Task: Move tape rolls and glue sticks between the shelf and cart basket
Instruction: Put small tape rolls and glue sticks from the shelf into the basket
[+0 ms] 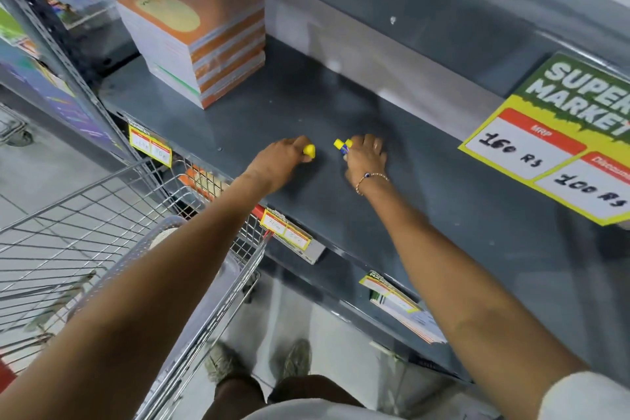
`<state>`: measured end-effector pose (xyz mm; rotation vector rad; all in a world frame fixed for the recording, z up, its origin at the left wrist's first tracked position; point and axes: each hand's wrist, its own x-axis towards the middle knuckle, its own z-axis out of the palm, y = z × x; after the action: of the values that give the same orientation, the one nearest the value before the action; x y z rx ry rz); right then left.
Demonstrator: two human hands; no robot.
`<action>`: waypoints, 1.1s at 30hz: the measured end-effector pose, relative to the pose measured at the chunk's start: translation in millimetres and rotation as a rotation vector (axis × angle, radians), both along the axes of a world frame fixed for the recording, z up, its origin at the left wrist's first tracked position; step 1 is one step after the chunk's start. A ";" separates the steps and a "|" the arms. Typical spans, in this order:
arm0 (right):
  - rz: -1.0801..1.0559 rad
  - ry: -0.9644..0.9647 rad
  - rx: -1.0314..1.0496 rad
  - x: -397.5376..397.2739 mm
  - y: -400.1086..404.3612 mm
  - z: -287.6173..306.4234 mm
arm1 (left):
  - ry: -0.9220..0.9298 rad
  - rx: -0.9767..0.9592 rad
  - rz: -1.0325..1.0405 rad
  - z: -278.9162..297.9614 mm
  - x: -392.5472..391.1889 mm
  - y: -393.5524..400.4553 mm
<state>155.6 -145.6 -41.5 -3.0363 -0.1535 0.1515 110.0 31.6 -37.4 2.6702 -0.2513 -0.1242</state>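
**Holding two glue sticks over the grey shelf**

Gripping one small item each, both hands are low on the flat grey metal shelf (259,119), near its front edge. The left hand (278,162) has its fingers curled round a glue stick with a yellow cap (309,151); only the cap shows, so I cannot tell how firm this grip is. The right hand (366,155) holds a blue and yellow glue stick (342,146), with its cap pointing toward the left hand. The two sticks are near each other but apart. No tape rolls are clearly visible.

The main risk, as I judge it, is rolling. A round stick laid on its side on smooth metal can roll to the front edge and fall to the floor or behind the silver wire cart basket (85,215). Standing it on its narrow end could make it tip if a finger touches it when the hand lets go.

Other things stand well apart: a wrapped stack of orange-edged notebooks (201,44) at the back left, and a green and yellow price sign (559,143) lying at the right. The shelf between them looks free. Small price tags (150,146) hang on the shelf edge, and the cart is just below the left arm.
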 end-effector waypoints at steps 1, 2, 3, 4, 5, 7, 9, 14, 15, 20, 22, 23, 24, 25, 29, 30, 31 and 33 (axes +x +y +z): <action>-0.032 0.028 0.034 -9.7 2.3 -1.6 | 0.031 -0.122 0.076 1.3 -2.8 0.3; -0.050 0.054 0.058 -16.7 3.5 -3.8 | 0.048 -0.263 0.143 1.0 -5.8 0.8; -0.051 0.068 0.071 -24.5 4.9 -3.5 | 0.070 -0.440 0.216 1.6 -11.7 1.4; -0.040 0.073 0.080 -29.6 6.3 -4.7 | 0.121 -0.641 0.295 2.5 -17.8 2.6; -0.028 0.083 0.086 -34.0 8.2 -3.7 | 0.172 -0.831 0.358 4.7 -25.0 3.8; 0.011 0.137 0.127 -41.3 18.3 4.1 | 0.247 -1.079 0.434 7.9 -44.0 14.1; 0.077 0.200 0.232 -48.4 41.3 14.5 | 0.311 -1.209 0.466 7.0 -66.6 33.7; 0.147 0.572 0.754 -85.3 124.5 18.2 | 0.469 -1.314 0.526 -23.8 -136.5 107.5; 0.159 0.634 0.799 -95.2 143.1 14.9 | 0.460 -1.330 0.578 -31.1 -153.8 122.5; 0.124 1.044 0.798 -156.1 221.3 -31.1 | 0.509 -1.432 0.870 -73.3 -243.5 179.3; 0.088 1.114 0.660 -179.2 243.0 -69.5 | 0.540 -1.403 0.998 -96.4 -270.2 191.8; 0.092 1.129 0.573 -190.2 250.6 -86.6 | 0.545 -1.362 1.047 -104.7 -279.6 194.5; 0.093 1.140 0.487 -200.0 258.0 -105.5 | 0.543 -1.288 1.101 -115.8 -288.2 197.4; 0.088 1.148 0.427 -208.6 263.2 -121.5 | 0.528 -1.218 1.149 -128.6 -296.5 199.3; 0.047 1.105 0.285 -236.1 284.5 -171.6 | 0.539 -1.007 1.330 -195.2 -321.9 205.6; 0.050 1.135 0.245 -241.2 290.5 -185.1 | 0.575 -0.964 1.361 -210.9 -324.9 204.0; 0.052 1.172 0.186 -247.6 295.1 -198.7 | 0.597 -0.929 1.390 -224.5 -327.2 200.7; 0.021 1.187 0.139 -260.6 300.9 -227.4 | 0.648 -0.887 1.417 -246.6 -329.4 192.6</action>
<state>-105.0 155.3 -268.9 -2.2974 -0.0794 1.7260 -219.5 224.2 -284.0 1.3172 1.3798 -0.2974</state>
